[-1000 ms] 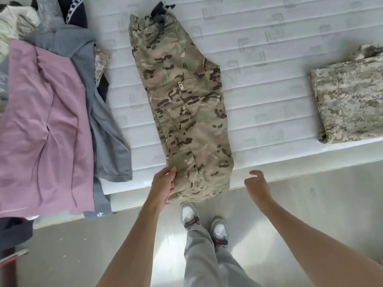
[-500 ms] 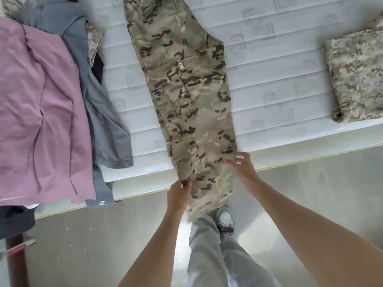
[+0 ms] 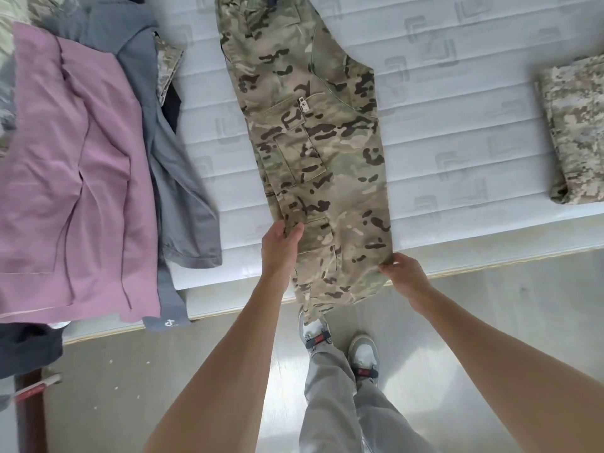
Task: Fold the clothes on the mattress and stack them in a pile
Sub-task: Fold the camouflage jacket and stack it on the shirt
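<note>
The camouflage trousers (image 3: 313, 152) lie lengthwise across the white mattress (image 3: 457, 132), their leg ends hanging over its near edge above the pale floor (image 3: 490, 322), with the left hand (image 3: 280, 243) in a pinching grip on their left edge and the right hand (image 3: 405, 276) in a pinching grip on their right edge just at the mattress's near edge. Bare quilted mattress lies open on both sides of the trousers. Toward the left end a pink garment (image 3: 65, 178) lies over a grey garment (image 3: 176, 178), both drooping past the near edge, and a folded digital-camouflage garment (image 3: 575, 132) sits well apart toward the right end.
</note>
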